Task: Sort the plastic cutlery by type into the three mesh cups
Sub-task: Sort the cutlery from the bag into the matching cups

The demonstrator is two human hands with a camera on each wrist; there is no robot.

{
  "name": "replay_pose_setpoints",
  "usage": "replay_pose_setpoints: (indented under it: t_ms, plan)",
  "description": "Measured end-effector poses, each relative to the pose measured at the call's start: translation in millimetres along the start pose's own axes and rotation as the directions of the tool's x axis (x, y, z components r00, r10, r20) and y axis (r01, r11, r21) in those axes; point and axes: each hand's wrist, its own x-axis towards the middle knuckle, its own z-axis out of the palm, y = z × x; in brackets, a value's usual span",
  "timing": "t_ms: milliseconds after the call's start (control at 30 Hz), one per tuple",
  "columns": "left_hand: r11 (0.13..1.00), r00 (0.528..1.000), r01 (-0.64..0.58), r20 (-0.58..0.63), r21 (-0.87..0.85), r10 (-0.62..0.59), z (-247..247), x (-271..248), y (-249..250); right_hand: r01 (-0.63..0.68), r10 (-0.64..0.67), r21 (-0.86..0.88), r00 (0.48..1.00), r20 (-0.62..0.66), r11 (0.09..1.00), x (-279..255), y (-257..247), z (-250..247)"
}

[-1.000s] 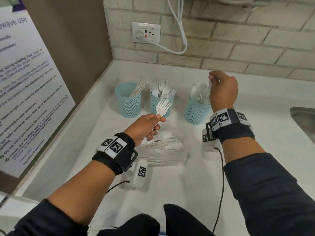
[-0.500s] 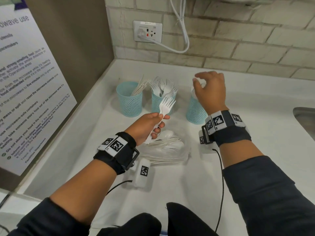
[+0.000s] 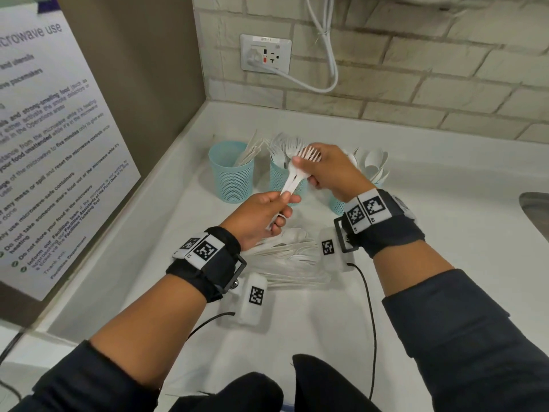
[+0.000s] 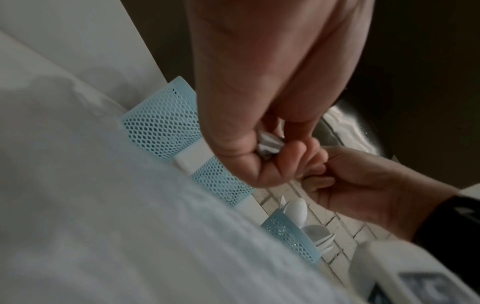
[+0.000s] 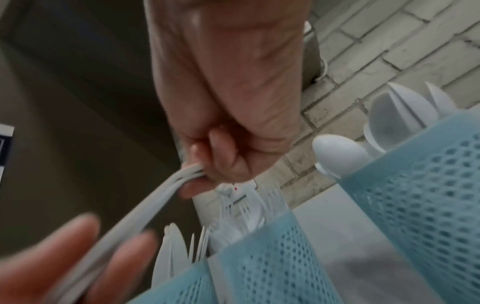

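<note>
A small stack of white plastic forks [image 3: 292,179] is held between both hands above the middle mesh cup [image 3: 279,176]. My left hand [image 3: 285,200] pinches the handles [image 4: 267,144]. My right hand [image 3: 300,168] grips the stack just below the tines [image 5: 182,181]. Three light-blue mesh cups stand in a row: the left cup [image 3: 231,176] holds knives, the middle one forks, and the right cup [image 3: 337,205], partly hidden by my right wrist, holds spoons [image 3: 372,165]. A pile of unsorted white cutlery [image 3: 285,257] lies on the counter under my wrists.
The white counter [image 3: 445,203] meets a brick wall behind the cups and a brown panel with a notice [image 3: 59,144] on the left. A wall socket [image 3: 265,54] with a white cable is above. A steel sink [image 3: 536,209] is at the right edge.
My right hand left the spoon cup and moved left to take hold of the forks. My left hand lifted the forks slightly toward the middle cup.
</note>
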Motion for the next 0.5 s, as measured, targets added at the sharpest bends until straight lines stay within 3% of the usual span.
replay_pose_setpoints:
  t_ms: [100,200,233,300,367,500]
  plan:
    - [0.999,0.999,0.033,-0.044,0.011,-0.033,-4,-1,-2,0.035,-0.030,0.011,0.952,-0.304,0.999,14,-8,-19]
    - [0.959,0.995,0.079,-0.074,0.271,-0.061,-5,-1,-7,0.117,-0.152,-0.099,0.818,-0.555,0.988,21,-15,-34]
    - [0.895,0.997,0.063,-0.059,0.441,-0.041,-4,-1,-8,0.147,-0.216,-0.162,0.771,-0.599,0.976,21,-17,-36]
    - [0.655,1.000,-0.006,0.017,0.755,-0.011,-3,-1,-10,0.217,-0.319,-0.236,0.715,-0.622,0.947,21,-18,-32]
    - [0.448,0.996,-0.022,0.060,0.894,-0.070,0,-3,-12,0.245,-0.357,-0.262,0.701,-0.618,0.934,22,-14,-24]
    - [0.325,0.988,-0.043,0.089,0.945,-0.129,3,-3,-14,0.256,-0.369,-0.269,0.712,-0.597,0.929,25,-3,-12]
